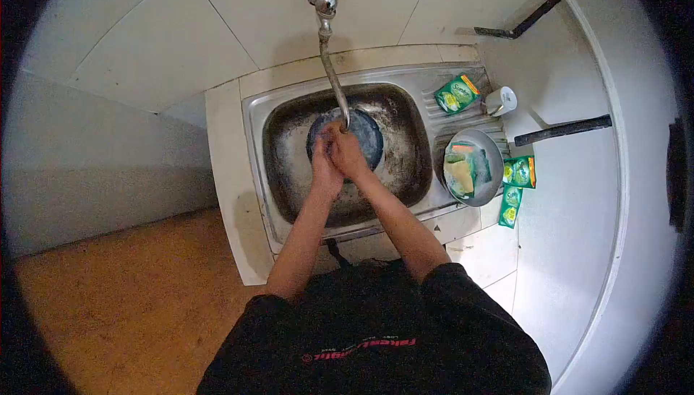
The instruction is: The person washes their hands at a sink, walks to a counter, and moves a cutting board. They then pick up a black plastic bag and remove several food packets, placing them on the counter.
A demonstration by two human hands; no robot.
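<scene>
Under the spout of the tap [340, 99], my left hand [327, 162] and my right hand [348, 155] are pressed close together. Both are over a dark blue-grey round vessel [371, 138] that sits in the metal sink [282, 196]. The hands hide the middle of this vessel, so I cannot make out what is in it. The fingers overlap and look blurred; whether they hold something small between them cannot be seen. The spout's end is just above the right hand's fingers.
On the drainboard to the right stand a grey bowl [494, 160] with sponge-like pieces [460, 171], a green detergent pouch [457, 94] and a white cup [502, 101]. More green packets [519, 171] lie by the wall. Black brackets [564, 130] stick out at right.
</scene>
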